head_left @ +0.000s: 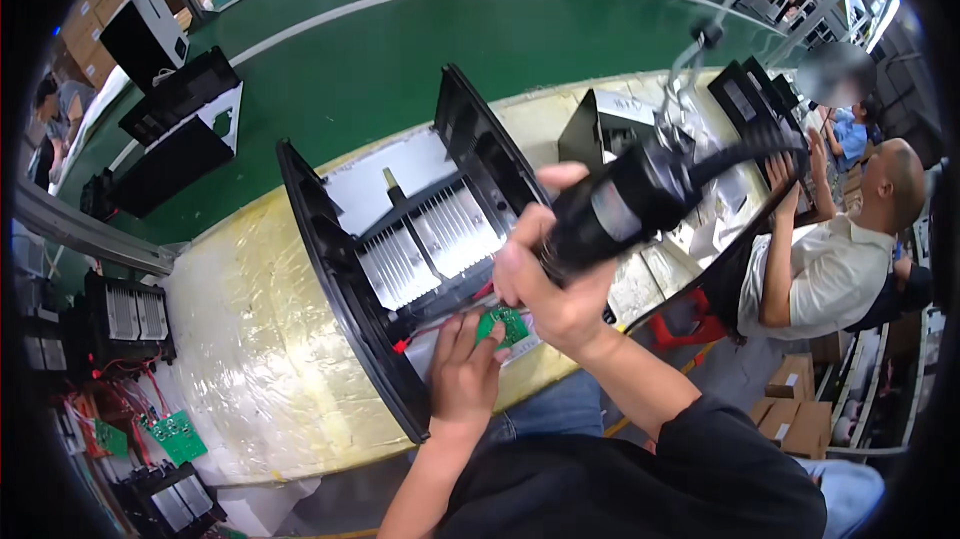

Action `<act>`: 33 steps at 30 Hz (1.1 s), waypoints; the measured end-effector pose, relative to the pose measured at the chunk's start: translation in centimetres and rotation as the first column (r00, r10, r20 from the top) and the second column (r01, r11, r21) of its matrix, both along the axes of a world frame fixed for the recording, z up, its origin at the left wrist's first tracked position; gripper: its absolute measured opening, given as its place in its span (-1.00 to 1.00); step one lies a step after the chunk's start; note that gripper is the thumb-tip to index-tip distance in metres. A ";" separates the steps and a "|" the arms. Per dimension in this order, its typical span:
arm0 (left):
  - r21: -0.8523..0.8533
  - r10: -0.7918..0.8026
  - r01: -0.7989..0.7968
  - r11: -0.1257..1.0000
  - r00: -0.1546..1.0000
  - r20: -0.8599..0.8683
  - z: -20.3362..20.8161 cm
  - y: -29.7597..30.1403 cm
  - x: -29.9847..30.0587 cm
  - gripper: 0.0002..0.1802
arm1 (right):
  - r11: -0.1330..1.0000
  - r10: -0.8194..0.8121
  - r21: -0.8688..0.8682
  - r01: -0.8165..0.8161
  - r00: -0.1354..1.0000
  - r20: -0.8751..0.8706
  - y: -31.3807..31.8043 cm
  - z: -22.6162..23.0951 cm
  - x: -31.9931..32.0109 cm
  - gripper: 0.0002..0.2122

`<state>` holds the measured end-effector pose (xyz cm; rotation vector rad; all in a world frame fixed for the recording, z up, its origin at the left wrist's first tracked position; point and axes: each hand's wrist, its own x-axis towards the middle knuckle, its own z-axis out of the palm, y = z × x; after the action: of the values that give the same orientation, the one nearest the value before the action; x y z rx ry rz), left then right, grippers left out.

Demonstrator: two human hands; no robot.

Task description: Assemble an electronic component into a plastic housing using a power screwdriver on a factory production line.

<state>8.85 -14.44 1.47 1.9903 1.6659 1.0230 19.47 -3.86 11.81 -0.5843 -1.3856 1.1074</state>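
Observation:
A black electric screwdriver point(622, 207) with a thick cord at its upper end is in my right hand point(560, 289), its fingers wrapped round the body. The tool's tip is hidden behind the hand. My left hand point(465, 369) holds a small green circuit board point(510, 329) at the near edge of an open black housing point(350, 339), its thumb lying over the board. Between the housing's two upright black side panels sits a finned silver heat sink point(435, 249). Red wires with a red connector point(401, 347) show beside my left fingers.
The yellowish, film-covered bench point(260, 339) borders a green conveyor belt point(340, 69). More housings point(180, 159) stand on the belt. At left lie heat sink units point(125, 319) and wired green boards point(175, 434). A co-worker point(825, 269) works at right, near a red bin point(685, 319).

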 end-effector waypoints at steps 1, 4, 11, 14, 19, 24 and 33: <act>-0.001 0.006 -0.006 1.000 1.000 0.004 -0.5 0.4 -0.2 -0.61 | 0.999 0.006 0.046 -0.008 0.999 0.054 -0.1 0.7 0.3 -0.40; 0.010 -0.007 0.007 1.000 1.000 0.023 0.0 0.2 -0.4 -0.63 | 0.976 -0.123 0.138 0.166 0.953 -0.276 -1.0 7.2 1.4 -0.70; -0.004 0.149 -0.150 0.989 0.988 -0.034 0.0 -2.5 -0.5 -0.68 | 0.916 0.037 0.400 0.042 0.981 -0.189 3.3 8.6 15.8 -0.85; 0.045 0.179 -0.178 0.983 0.984 -0.011 0.2 -2.7 0.0 -0.72 | 0.910 -0.110 0.376 0.173 0.977 -0.183 3.9 7.1 14.4 -0.65; 0.095 0.249 -0.253 0.963 0.967 0.048 -1.4 -3.6 0.0 -0.76 | 0.968 -0.009 0.251 0.030 0.996 -0.084 5.6 3.9 13.7 -0.48; 0.143 0.285 -0.287 0.947 0.958 0.032 -2.1 -3.7 0.1 -0.78 | 0.973 0.112 0.208 -0.101 0.993 -0.043 5.7 4.0 13.7 -0.48; 0.148 0.272 -0.272 0.951 0.962 0.024 -2.4 -3.6 0.2 -0.77 | 0.936 -0.070 0.347 0.054 0.997 0.033 6.3 4.0 13.9 -0.42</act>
<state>9.09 -18.09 -0.93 1.8797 1.9537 1.2808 33.33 2.45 15.85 -0.3947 -1.5472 0.7781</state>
